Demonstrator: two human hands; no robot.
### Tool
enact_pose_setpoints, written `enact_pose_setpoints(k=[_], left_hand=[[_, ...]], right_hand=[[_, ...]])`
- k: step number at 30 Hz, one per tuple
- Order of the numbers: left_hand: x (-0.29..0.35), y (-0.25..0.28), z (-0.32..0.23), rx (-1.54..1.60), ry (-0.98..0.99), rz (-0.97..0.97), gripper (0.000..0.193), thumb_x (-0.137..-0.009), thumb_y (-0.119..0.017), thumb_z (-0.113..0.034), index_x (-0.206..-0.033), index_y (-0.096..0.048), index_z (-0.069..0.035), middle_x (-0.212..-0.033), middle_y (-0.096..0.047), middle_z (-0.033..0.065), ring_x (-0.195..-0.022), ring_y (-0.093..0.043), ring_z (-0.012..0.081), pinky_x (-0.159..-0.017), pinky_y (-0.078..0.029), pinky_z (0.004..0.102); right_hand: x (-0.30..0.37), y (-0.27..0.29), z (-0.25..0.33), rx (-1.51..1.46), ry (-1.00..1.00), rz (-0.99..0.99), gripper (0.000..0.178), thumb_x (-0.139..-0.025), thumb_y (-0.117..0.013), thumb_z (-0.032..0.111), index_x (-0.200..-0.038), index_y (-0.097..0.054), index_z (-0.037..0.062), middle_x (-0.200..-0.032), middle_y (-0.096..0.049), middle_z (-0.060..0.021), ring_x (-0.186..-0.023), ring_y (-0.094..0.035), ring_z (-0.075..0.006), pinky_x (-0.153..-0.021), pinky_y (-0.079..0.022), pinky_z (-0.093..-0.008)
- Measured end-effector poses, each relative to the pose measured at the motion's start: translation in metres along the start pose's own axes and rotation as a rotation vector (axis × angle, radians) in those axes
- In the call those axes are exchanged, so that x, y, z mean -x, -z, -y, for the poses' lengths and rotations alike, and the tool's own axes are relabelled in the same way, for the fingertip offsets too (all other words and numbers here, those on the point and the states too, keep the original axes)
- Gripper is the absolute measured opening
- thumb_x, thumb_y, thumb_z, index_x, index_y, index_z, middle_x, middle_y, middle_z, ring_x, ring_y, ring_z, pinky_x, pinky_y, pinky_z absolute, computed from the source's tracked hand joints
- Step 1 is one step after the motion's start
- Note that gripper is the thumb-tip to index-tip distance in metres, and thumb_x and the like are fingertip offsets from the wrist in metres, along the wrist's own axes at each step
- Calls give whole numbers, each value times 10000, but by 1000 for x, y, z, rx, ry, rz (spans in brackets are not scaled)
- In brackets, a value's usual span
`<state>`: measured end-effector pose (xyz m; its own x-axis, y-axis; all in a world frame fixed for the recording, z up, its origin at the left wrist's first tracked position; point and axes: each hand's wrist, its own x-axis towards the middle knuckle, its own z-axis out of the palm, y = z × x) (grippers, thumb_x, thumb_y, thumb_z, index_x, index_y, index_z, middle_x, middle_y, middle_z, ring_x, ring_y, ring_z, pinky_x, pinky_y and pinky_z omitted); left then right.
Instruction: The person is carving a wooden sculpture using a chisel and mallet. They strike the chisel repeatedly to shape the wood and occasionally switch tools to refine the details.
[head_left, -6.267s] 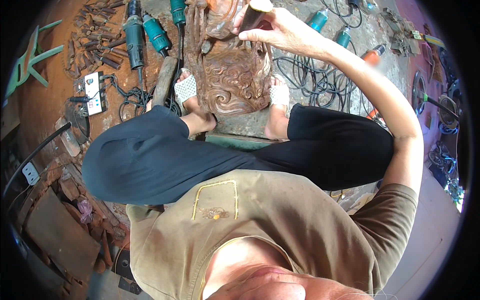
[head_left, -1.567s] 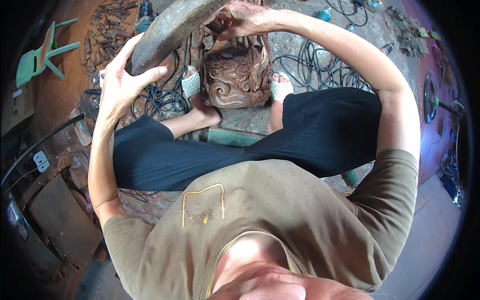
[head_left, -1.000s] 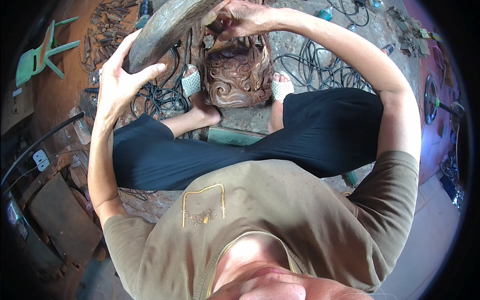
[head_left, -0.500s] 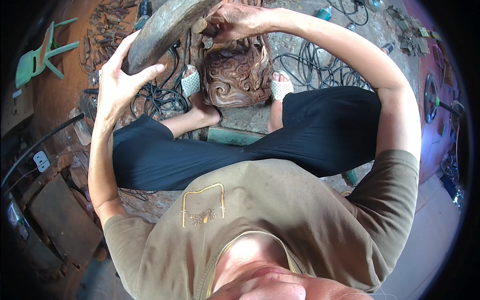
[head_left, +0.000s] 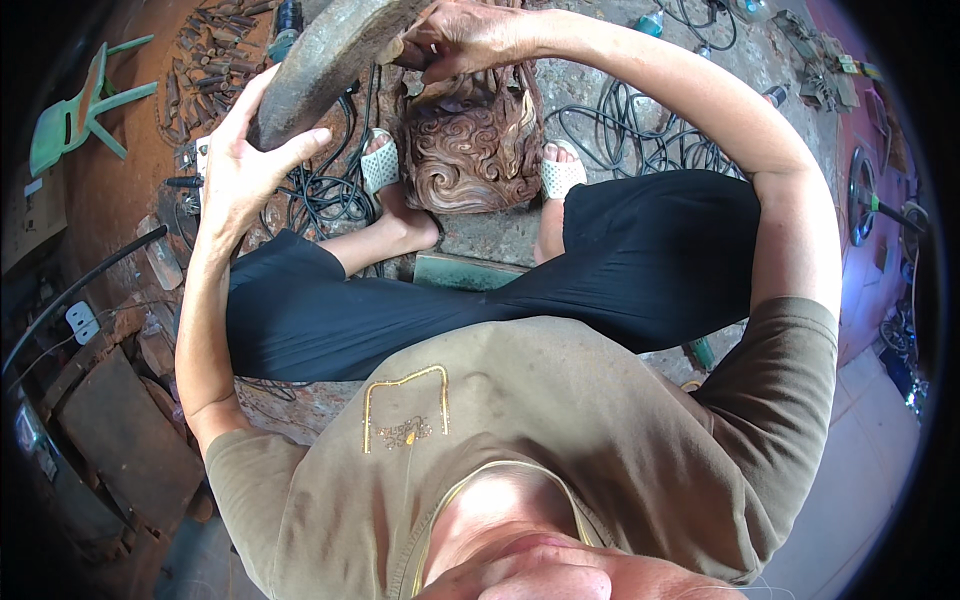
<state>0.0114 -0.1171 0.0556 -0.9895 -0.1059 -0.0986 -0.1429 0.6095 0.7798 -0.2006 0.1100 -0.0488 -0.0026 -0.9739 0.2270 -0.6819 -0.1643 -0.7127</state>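
Curved grey bar (head_left: 325,80), one, wood or stone uncertain: held at upper left of the carved wood (head_left: 470,155); likely heavy, stiff, hardly fragile. Left hand (head_left: 238,170) grips its lower end widely, a sound hold; right hand (head_left: 465,40) grasps a short brown stub (head_left: 402,53) beside it.

We count one left hand (head_left: 236,168) and one right hand (head_left: 478,38), one curved grey slab (head_left: 325,78), one short brown stub (head_left: 402,52), one carved wooden piece (head_left: 472,155), two white sandals (head_left: 380,168), one green chair (head_left: 84,116) and two tangles of black cable (head_left: 322,202). The small brown sticks (head_left: 207,80) are too many for us to count.
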Motion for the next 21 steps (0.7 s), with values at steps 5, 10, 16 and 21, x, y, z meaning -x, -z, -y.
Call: enact_pose_setpoints(k=[5, 10, 16, 21], left_hand=[[-1, -3, 6, -51, 8, 41, 735, -785, -862, -190, -1435, -550, -44, -1270, -691, 123, -1168, -650, 204, -1041, -485, 350], [0, -7, -1, 56, -16, 4, 727, -787, -861, -195, -1432, -557, -57, -1279, -692, 115, -1177, -648, 204, -1045, -483, 355], [-4, -8, 5, -4, -9, 34, 746, -778, -868, -190, -1439, -552, -51, -1287, -681, 116, -1194, -633, 202, -1060, -473, 356], [-1, -7, 3, 55, 30, 22, 740, -782, -860, -178, -1438, -548, -39, -1299, -672, 113, -1207, -623, 196, -1066, -466, 350]], right_hand=[[-6, -11, 1, -11, 322, -349, 267, -810, -761, 183, -917, -601, -2, -799, -604, -168, -742, -594, -299, -683, -470, -441], [-3, 3, 2, 46, -63, 120, 293, -808, -770, 207, -981, -632, 16, -870, -632, -168, -811, -609, -325, -736, -487, -439], [-1, -8, -3, 68, 171, -197, 312, -820, -774, 253, -873, -567, 25, -756, -570, -152, -703, -569, -317, -643, -446, -433], [-4, -10, -12, 85, -20, 31, 372, -834, -774, 325, -876, -555, 28, -768, -562, -167, -729, -568, -305, -666, -454, -431]])
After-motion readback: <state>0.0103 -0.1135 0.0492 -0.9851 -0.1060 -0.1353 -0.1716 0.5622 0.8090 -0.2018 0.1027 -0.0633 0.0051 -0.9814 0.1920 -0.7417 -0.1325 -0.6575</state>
